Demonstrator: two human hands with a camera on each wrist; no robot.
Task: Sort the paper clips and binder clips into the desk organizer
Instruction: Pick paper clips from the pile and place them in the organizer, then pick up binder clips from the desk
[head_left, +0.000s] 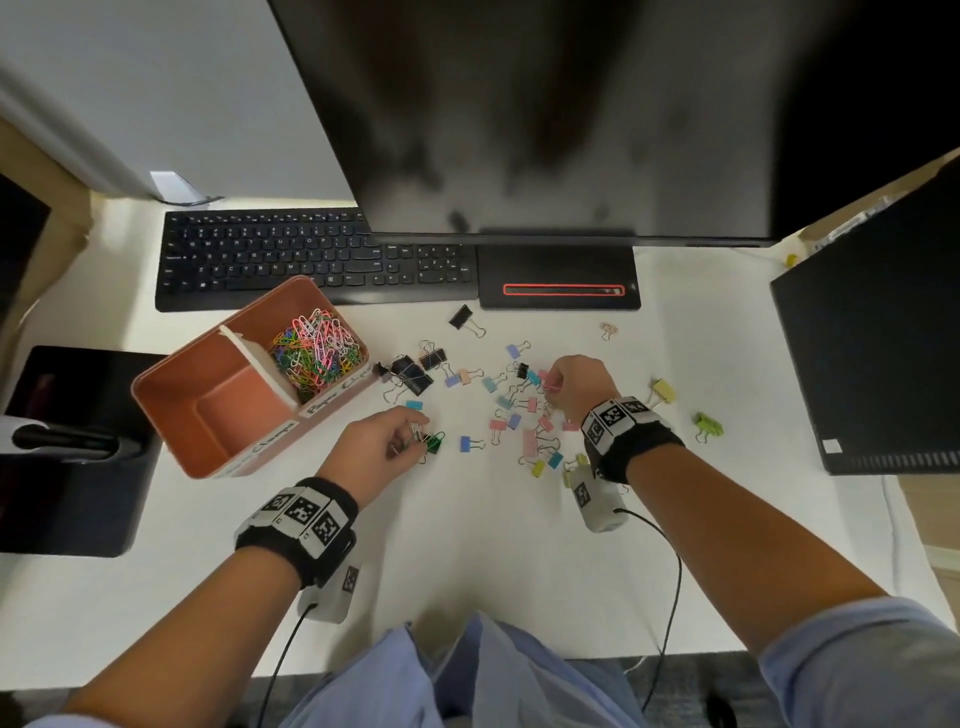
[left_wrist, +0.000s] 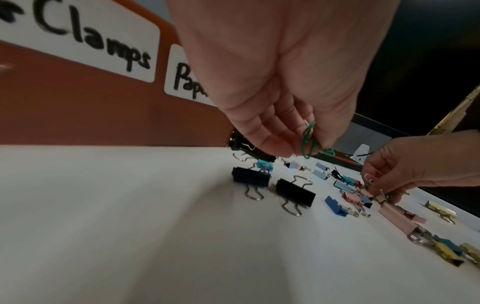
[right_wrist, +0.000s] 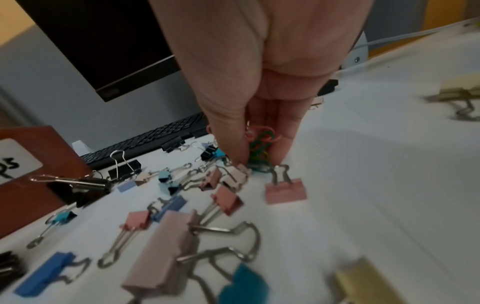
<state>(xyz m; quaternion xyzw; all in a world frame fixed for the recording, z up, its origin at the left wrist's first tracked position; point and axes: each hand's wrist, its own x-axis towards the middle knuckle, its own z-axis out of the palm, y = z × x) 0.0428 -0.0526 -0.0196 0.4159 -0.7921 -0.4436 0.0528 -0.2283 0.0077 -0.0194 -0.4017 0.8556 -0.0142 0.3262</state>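
Both your hands pinch loose wire paper clips off the white surface (head_left: 467, 545), left hand (head_left: 382, 441) on green paper clips (left_wrist: 309, 142), right hand (head_left: 579, 387) on a multicoloured bunch (right_wrist: 261, 148), presumably gathering handfuls for the terracotta plastic desk organizer (head_left: 171, 415).

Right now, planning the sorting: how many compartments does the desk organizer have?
2: the right compartment holds a pile of paper clips; the left compartment beside it shows only bare floor.

The head view looks steeply down from above at the desk (head_left: 467, 545). Each wrist view sits low and close, facing along its fingers. All three share the scattered clips (head_left: 524, 410) beside the organizer (head_left: 171, 415).
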